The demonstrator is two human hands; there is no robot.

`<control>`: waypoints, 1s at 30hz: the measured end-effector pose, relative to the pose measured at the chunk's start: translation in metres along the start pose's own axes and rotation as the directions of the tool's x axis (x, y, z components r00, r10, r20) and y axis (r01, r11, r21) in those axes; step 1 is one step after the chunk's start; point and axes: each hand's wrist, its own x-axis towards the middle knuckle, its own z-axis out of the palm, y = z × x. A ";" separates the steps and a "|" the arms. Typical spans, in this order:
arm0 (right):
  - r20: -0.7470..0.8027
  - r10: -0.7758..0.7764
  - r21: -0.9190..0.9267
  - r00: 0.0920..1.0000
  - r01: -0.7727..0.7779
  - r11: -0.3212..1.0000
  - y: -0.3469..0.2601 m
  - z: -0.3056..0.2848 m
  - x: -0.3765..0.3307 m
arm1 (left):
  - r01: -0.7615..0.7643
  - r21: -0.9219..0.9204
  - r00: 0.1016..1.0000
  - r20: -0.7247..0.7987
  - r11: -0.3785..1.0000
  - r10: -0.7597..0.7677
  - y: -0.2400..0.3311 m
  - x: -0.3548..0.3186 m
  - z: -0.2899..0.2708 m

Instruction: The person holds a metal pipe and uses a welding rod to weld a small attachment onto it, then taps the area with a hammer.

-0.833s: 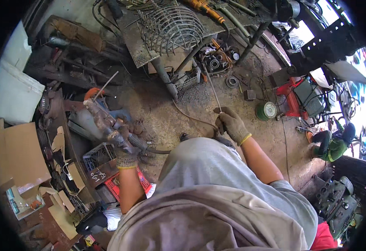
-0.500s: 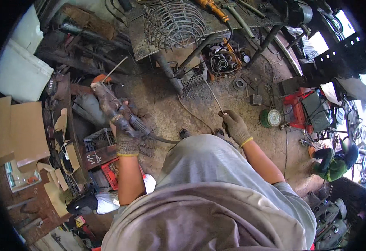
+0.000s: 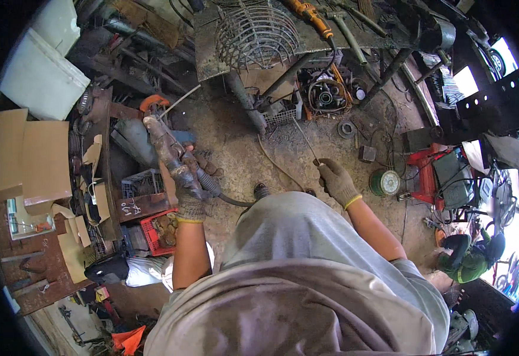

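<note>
My left hand (image 3: 193, 204), in a knitted work glove, is closed around a worn welding electrode holder (image 3: 172, 155). A thin welding rod (image 3: 182, 99) sticks out of the holder's tip, slanting up and right. From the grip, a dark cable (image 3: 233, 202) runs toward my body. My right hand (image 3: 338, 183), gloved with a yellow cuff edge, pinches the near end of another thin rod (image 3: 307, 143). That rod points forward and left toward the table's legs. Both hands are in front of me above the floor, well apart.
Ahead stands a metal table (image 3: 212, 65) carrying a wire cage (image 3: 256, 35) and an orange power tool (image 3: 310, 16). A green wire spool (image 3: 385, 182) and red machine (image 3: 425, 160) are at right. A crouching person (image 3: 470, 255) is farther right. Crates (image 3: 153, 231) and cardboard (image 3: 46, 157) lie left.
My view has shifted a little, so the surroundings sit slightly further right. The holder and its rod have moved slightly right, and the rod leans more. Both grips stay the same.
</note>
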 end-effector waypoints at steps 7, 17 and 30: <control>0.056 -0.033 -0.122 0.998 0.040 0.992 0.004 0.004 0.000 | 0.030 -0.172 0.999 -0.039 0.985 -0.037 -0.020 0.008 -0.026; 0.045 -0.133 -0.229 0.990 0.140 0.963 0.019 0.016 0.007 | 0.100 -0.139 0.994 -0.024 0.985 -0.105 -0.003 0.005 -0.015; -0.009 -0.056 -0.252 0.998 0.051 0.966 -0.056 0.022 -0.005 | 0.182 -0.377 0.982 0.117 0.908 -0.148 -0.009 0.003 -0.033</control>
